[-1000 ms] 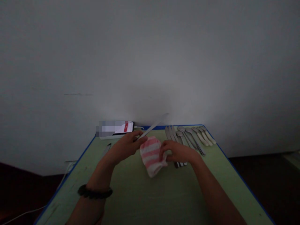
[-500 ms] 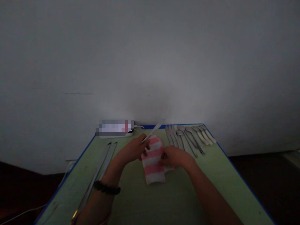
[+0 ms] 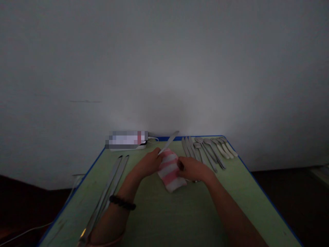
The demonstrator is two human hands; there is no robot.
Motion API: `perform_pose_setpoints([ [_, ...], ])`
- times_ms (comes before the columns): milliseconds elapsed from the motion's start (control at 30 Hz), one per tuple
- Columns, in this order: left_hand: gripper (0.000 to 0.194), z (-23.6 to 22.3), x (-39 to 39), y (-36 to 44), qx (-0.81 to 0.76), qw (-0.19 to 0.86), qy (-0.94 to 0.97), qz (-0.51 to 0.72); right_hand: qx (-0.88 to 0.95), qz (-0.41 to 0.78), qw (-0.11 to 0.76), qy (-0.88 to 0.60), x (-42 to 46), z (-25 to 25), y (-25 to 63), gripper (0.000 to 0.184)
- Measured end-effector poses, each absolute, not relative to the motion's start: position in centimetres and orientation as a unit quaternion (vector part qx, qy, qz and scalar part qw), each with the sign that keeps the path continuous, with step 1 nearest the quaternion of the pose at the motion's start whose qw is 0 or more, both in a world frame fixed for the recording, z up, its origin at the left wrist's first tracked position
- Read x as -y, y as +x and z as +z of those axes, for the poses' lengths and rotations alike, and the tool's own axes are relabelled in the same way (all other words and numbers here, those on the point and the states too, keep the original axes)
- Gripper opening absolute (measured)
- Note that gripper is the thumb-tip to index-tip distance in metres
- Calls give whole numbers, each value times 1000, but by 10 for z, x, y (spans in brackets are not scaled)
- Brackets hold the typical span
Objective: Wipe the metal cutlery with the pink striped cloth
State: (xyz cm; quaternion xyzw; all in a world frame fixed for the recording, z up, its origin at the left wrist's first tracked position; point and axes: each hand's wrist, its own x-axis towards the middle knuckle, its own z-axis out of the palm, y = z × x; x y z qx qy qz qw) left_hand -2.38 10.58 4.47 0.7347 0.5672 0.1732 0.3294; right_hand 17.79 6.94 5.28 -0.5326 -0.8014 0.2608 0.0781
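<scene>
My left hand (image 3: 149,163) is closed around a table knife (image 3: 169,141), whose blade points up and away to the right. A pink-and-white striped cloth (image 3: 171,173) hangs between my two hands. My right hand (image 3: 191,168) pinches the cloth's right side, with its fingertips partly hidden. Beyond the right hand lie several table knives (image 3: 190,147) side by side, then several spoons (image 3: 205,151). Farther right are forks with cream handles (image 3: 226,148).
Long metal utensils with dark tips (image 3: 113,178) lie on the left of the green table (image 3: 164,223), partly under my left forearm. A blurred-out device (image 3: 127,140) with a white cable (image 3: 154,139) stands at the back left, before a grey wall (image 3: 164,68).
The cloth's lower end has swung to the right and bunched up. Both hands have shifted slightly to the right, and the knife blade remains raised in my left hand.
</scene>
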Motion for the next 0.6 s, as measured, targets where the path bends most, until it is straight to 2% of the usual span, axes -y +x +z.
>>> perform_pose_setpoints([
  [167,18,45,-107,-27,-556,340,738,173,805,252,127,-522,-72,56,179,13],
  [300,19,44,-108,-29,-559,345,733,176,802,290,154,-499,-74,53,175,13],
  [467,22,45,-109,-30,-560,347,730,182,784,355,109,-497,-73,52,175,10],
  [600,21,47,-108,-30,-558,353,729,181,748,408,91,-516,-72,51,176,16],
])
